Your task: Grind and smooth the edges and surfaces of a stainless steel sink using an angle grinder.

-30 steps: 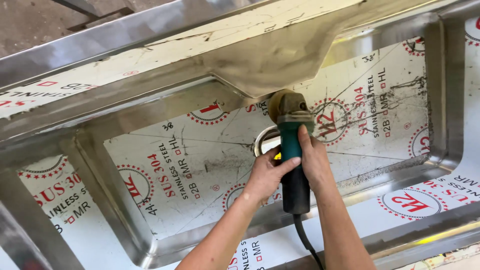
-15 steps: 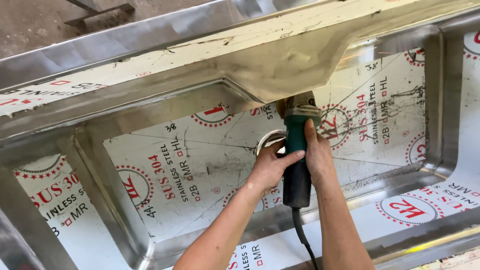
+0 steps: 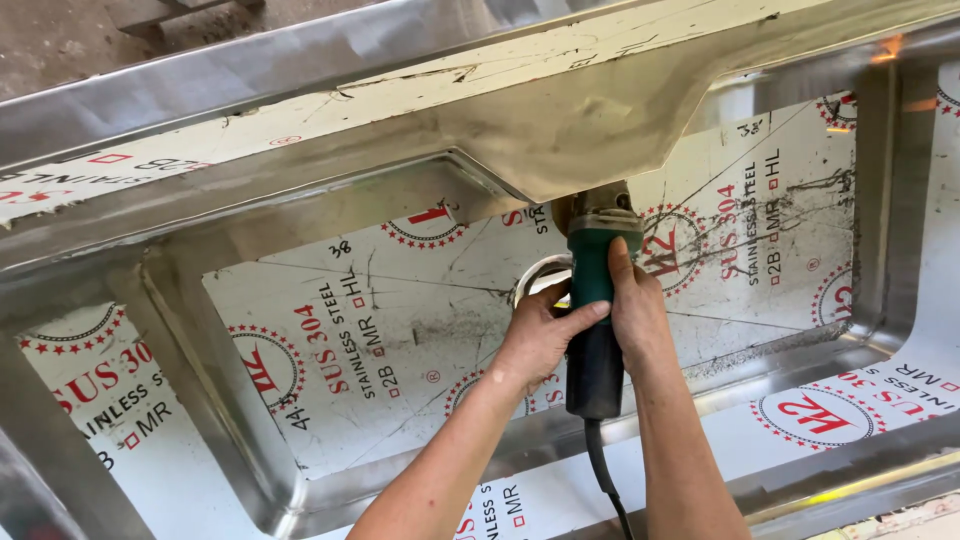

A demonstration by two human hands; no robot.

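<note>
Both my hands grip a green and black angle grinder point(image 3: 592, 300) over a stainless steel sink basin point(image 3: 250, 440). My left hand point(image 3: 535, 335) wraps the grinder's body from the left. On its right side sits my right hand point(image 3: 635, 310), thumb along the green housing. The grinder's head point(image 3: 597, 210) is tucked under the angled metal panel point(image 3: 560, 130) at the basin's far wall. A round drain hole point(image 3: 540, 272) shows just left of the tool. Its black cord point(image 3: 605, 480) trails down between my forearms.
The basin floor point(image 3: 400, 340) is covered in white protective film with red and black print, scratched in places. Bare steel rims point(image 3: 200, 70) run along the far side. A flat filmed ledge point(image 3: 850, 400) lies at the near right. Concrete ground point(image 3: 60, 30) shows beyond.
The grinder and both hands have moved away from me, toward the far wall. Its head now sits under the angled panel's edge.
</note>
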